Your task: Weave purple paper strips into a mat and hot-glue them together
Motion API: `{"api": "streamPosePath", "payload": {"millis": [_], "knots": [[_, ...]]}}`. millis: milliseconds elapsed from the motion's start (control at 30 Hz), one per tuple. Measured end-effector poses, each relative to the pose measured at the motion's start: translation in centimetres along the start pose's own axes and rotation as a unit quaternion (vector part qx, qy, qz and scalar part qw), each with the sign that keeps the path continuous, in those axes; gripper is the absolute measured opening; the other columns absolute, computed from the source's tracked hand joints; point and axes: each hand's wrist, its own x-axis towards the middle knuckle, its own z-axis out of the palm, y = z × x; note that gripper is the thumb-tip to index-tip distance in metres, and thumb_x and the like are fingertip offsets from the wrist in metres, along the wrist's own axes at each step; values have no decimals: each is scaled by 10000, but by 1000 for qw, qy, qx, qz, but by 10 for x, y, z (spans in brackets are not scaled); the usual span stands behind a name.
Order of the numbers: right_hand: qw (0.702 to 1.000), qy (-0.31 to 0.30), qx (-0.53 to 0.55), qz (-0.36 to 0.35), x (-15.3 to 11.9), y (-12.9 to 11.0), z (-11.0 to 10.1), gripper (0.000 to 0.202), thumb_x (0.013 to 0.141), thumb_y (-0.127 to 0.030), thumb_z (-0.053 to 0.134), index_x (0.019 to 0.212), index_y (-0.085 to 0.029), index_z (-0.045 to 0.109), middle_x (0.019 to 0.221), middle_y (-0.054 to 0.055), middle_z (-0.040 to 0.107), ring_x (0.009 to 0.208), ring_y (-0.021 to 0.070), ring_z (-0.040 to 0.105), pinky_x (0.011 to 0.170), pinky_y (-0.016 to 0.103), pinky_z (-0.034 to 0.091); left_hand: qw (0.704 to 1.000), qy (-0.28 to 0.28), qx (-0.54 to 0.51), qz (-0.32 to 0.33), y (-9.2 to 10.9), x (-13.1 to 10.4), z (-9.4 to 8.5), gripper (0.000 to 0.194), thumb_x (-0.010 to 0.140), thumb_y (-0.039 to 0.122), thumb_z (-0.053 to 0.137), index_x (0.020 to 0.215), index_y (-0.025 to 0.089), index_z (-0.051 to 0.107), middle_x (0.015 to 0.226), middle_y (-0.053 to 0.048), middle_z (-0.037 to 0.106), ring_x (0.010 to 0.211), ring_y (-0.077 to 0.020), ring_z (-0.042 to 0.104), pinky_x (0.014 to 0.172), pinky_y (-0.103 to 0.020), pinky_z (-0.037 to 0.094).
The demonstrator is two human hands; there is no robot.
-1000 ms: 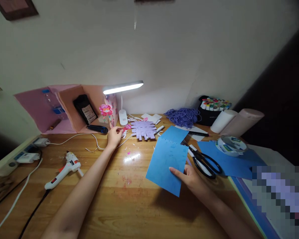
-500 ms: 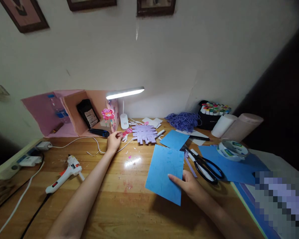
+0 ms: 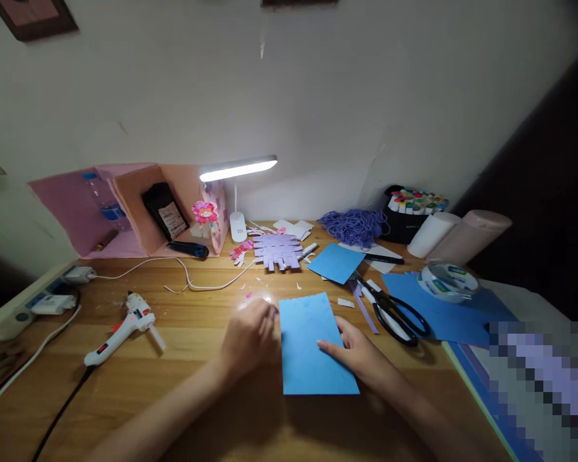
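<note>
My right hand (image 3: 354, 346) grips a sheet of blue paper (image 3: 313, 356) by its right edge, thumb on the face and fingers behind. The sheet is held up over the wooden table, its top edge slightly uneven. Close to the sheet's left edge is my left hand (image 3: 250, 333), fingers curled in and slightly blurred; whatever may be in them is hidden. Beyond the hands lie a woven purple paper piece (image 3: 278, 250) and crumpled pink paper (image 3: 241, 250). Black-handled scissors (image 3: 395, 313) rest right of the sheet, beside a smaller blue paper piece (image 3: 337, 263).
A glue gun (image 3: 120, 330) lies at left near a power strip (image 3: 24, 314). Behind stand pink box shelves (image 3: 84, 212), a lit desk lamp (image 3: 238, 168), purple yarn (image 3: 354, 226) and markers (image 3: 417, 202). A tape roll (image 3: 447, 282) sits on blue paper at right.
My left hand has drawn back from the pink paper to the blue sheet's left edge, its fingers curled. The blue sheet has turned straighter in my right hand.
</note>
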Motion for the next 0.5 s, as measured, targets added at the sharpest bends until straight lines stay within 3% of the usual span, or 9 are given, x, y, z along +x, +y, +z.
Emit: {"api": "streamPosePath", "payload": {"millis": [67, 133, 233, 300, 367, 433, 500], "knots": [[1000, -10, 8, 6, 0, 3, 4, 494, 731, -445, 669, 1104, -165, 507, 949, 76, 686, 825, 234, 664, 706, 347, 539, 995, -83, 14, 45, 19, -27, 5, 259, 919, 318, 416, 1088, 241, 597, 1087, -64, 654, 941, -192, 630, 830, -312, 500], [1000, -13, -1, 9, -1, 4, 7, 487, 722, -429, 672, 1095, -166, 503, 910, 62, 683, 777, 214, 659, 660, 316, 533, 985, -150, 50, 73, 30, -46, 9, 483, 895, 367, 471, 1356, 233, 414, 1381, -112, 475, 1202, -259, 513, 965, -403, 454], [997, -1, -79, 27, -3, -3, 7, 405, 765, -453, 614, 1035, -160, 537, 676, -7, 628, 548, 157, 595, 473, 240, 455, 970, -196, 98, 104, 32, -59, 14, 703, 873, 431, 502, 1469, 207, 202, 1495, -137, 264, 1347, -324, 321, 1035, -499, 384], [988, 28, -151, 36, -3, -11, -2, 343, 827, -479, 518, 953, -165, 569, 536, -44, 547, 409, 128, 505, 382, 217, 358, 965, -196, 123, 126, 29, -62, 16, 724, 874, 446, 495, 1477, 208, 173, 1493, -134, 252, 1351, -327, 306, 1046, -508, 372], [966, 108, -234, 11, -2, -19, -18, 324, 862, -467, 450, 885, -177, 592, 517, -32, 545, 402, 133, 499, 393, 225, 339, 961, -175, 147, 155, 25, -64, 19, 712, 870, 453, 492, 1473, 218, 195, 1470, -132, 305, 1324, -325, 362, 1025, -500, 402], [917, 228, -326, -33, 1, -26, -42, 270, 853, -417, 470, 861, -187, 610, 610, 13, 618, 528, 162, 571, 494, 251, 392, 958, -140, 166, 188, 22, -66, 23, 672, 864, 453, 500, 1452, 230, 264, 1422, -132, 400, 1264, -321, 452, 975, -481, 453], [869, 311, -383, -40, 4, -27, -68, 201, 828, -362, 500, 842, -195, 611, 718, 41, 661, 644, 187, 605, 597, 280, 423, 955, -108, 174, 213, 20, -68, 28, 600, 864, 422, 508, 1413, 244, 346, 1351, -122, 501, 1183, -305, 537, 933, -456, 487]]}}
